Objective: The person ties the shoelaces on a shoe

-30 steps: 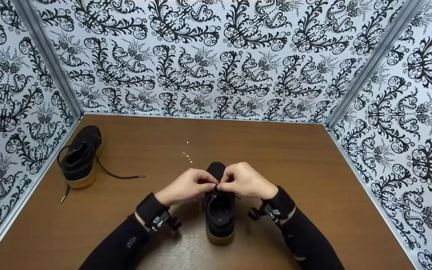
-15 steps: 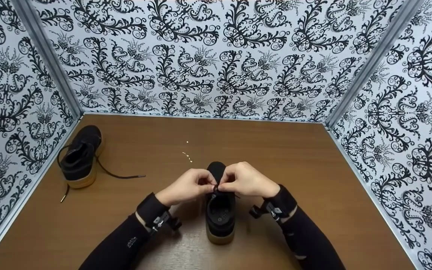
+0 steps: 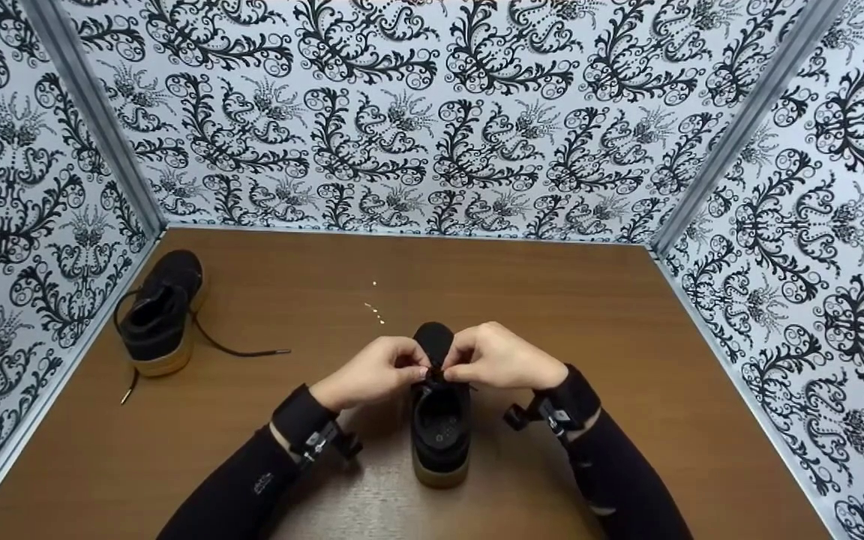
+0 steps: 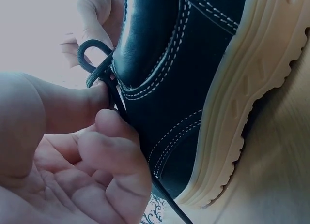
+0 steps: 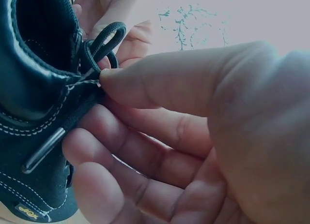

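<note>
A black shoe (image 3: 441, 459) with a tan sole stands between the two hands, toe pointing away from me. Over its laces, my left hand (image 3: 373, 373) pinches a black shoelace (image 4: 94, 43) between thumb and forefinger. My right hand (image 3: 503, 358) pinches the lace from the other side with thumb and forefinger. In the right wrist view a lace loop (image 5: 117, 28) stands up at the fingertips, and a metal lace tip (image 5: 44, 149) hangs along the shoe's side. The fingers partly hide the knot area. A loose lace end trails past the toe in the left wrist view.
Another black shoe (image 3: 158, 319) with a tan sole sits at the far left of the brown table (image 3: 552, 300), its laces untied and spread. Small bright flecks (image 3: 376, 311) lie beyond the left hand. Patterned walls (image 3: 402, 150) border the table's back and sides.
My right hand has shifted slightly to the right, and the gap between the two hands' fingertips has widened a little. The left hand has moved slightly left; both shoes have stayed put.
</note>
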`<state>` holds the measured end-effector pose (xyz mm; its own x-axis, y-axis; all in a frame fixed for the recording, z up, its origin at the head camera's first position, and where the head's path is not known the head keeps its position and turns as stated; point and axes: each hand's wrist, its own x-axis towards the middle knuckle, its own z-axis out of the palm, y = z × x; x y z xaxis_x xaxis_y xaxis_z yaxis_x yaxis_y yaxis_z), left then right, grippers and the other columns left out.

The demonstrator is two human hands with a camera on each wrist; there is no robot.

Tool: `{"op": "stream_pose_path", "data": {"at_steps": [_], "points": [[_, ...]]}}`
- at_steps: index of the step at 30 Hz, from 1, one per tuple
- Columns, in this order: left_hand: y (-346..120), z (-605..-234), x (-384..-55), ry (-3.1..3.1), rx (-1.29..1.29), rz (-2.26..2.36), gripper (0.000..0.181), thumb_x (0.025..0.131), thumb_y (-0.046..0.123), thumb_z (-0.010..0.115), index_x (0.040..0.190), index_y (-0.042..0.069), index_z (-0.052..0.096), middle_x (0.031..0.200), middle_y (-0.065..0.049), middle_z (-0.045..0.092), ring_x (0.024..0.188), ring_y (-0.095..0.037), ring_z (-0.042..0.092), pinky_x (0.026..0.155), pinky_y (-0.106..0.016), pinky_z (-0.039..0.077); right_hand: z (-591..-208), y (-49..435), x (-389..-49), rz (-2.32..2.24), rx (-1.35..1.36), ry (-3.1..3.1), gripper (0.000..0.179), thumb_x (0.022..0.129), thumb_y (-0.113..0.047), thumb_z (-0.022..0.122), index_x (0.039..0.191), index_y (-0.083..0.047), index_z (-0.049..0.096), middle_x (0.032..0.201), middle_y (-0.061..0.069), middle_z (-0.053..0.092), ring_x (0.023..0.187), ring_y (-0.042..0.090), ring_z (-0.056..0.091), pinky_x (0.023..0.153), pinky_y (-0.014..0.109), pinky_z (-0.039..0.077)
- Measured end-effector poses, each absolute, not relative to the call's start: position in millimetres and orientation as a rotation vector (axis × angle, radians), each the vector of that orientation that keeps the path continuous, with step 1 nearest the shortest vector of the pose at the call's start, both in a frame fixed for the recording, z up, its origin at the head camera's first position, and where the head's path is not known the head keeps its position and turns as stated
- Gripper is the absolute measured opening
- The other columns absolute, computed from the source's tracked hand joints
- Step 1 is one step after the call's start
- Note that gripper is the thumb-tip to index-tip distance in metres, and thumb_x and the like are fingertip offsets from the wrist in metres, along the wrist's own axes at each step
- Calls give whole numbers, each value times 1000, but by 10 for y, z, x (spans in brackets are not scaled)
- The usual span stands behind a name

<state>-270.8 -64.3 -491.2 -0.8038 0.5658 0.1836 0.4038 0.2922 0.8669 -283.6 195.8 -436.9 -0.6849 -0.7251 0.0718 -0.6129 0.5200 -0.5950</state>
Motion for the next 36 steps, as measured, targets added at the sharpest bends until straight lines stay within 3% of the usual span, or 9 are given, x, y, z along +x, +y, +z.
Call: {"op": "stream_pose_path", "data": {"at_steps": [22,36], "points": [[-670,-4875,-2710,2416,904,1481,8,106,10,74,100,6,76,90,5,67,83,-12,61,77,-27,50,-4335,1982,-2850,-814,-1165,2588,5,100,-21,83,97,-18,86,92,-15,76,83,4,70,78,30,60],[-691,-4850,-2709,2404,875,1486,7,106,10,74,100,6,76,92,4,67,85,-13,61,77,-28,50,-4330,1994,-2852,-826,-1134,2563,7,98,-15,85,98,-22,85,93,-15,76,86,6,70,79,31,60]]}}
